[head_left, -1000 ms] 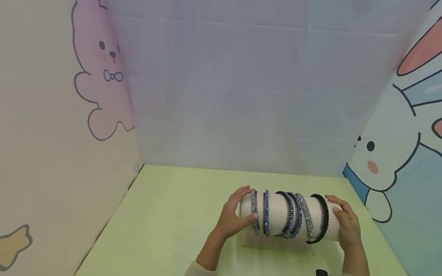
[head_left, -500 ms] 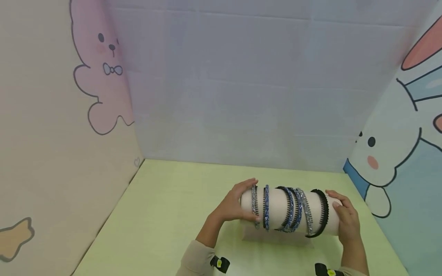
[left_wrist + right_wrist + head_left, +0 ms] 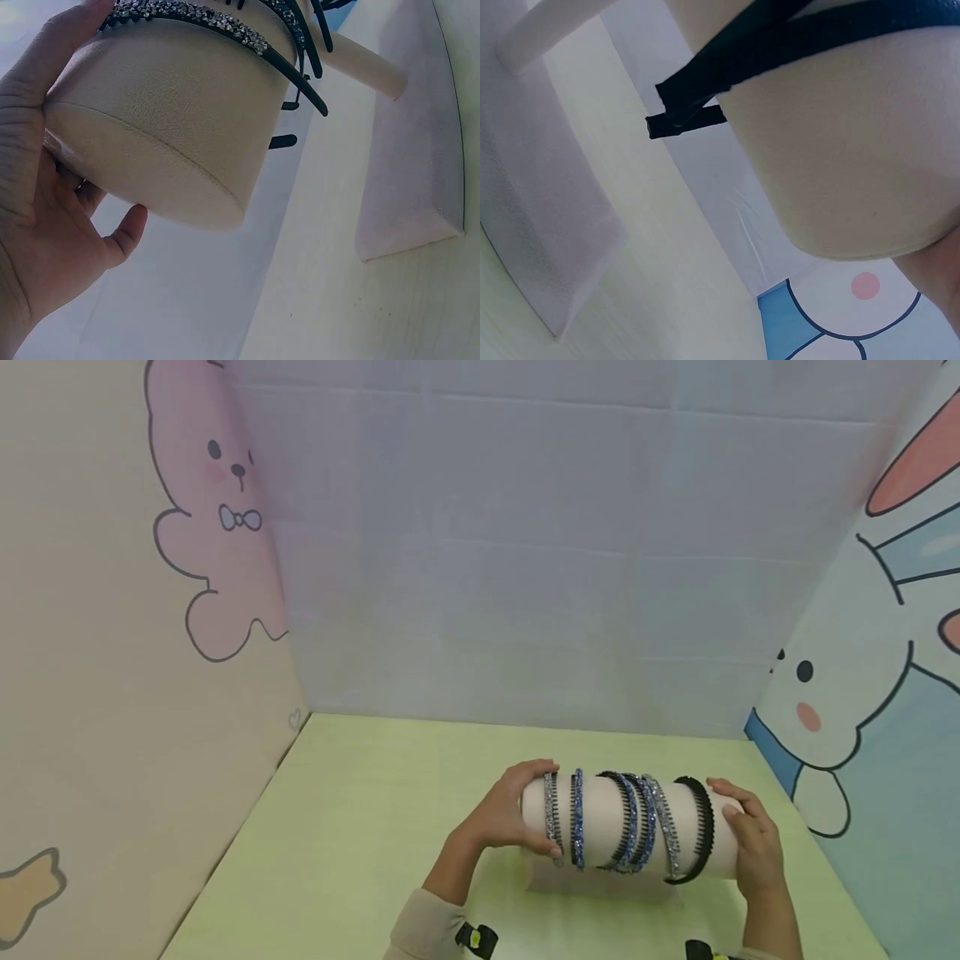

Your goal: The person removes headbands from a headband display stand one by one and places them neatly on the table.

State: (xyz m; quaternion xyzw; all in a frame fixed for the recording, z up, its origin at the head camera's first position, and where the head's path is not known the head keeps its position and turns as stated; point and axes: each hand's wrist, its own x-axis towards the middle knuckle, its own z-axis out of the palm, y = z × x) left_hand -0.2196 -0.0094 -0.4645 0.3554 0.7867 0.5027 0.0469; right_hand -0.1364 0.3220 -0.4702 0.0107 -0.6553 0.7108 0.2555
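A cream padded headband stand [image 3: 600, 827], a thick cylinder on a post, lies lengthwise across the right half of the head view. Several headbands with comb teeth hug it: a silver glitter headband [image 3: 551, 806] at the left end, a blue glitter headband [image 3: 577, 818], more blue and silver ones mid-length, and a black headband [image 3: 705, 831] at the right. My left hand [image 3: 513, 810] grips the left end, fingertips on top and thumb at the front against the silver headband. Around the right end, my right hand [image 3: 757, 843] holds the cylinder; its wrist view shows only a sliver of it.
Below the cylinder, the stand's flat pale base [image 3: 412, 165] rests on the light green table [image 3: 375, 827]. A plain pale wall [image 3: 480, 568] rises behind. Side panels with a pink bear [image 3: 217, 543] and a white rabbit [image 3: 840, 693] flank the table.
My left hand has shifted slightly inward on the cylinder's end, and its thumb sits lower on the silver headband. The right hand and stand look unchanged; the head view has shifted slightly.
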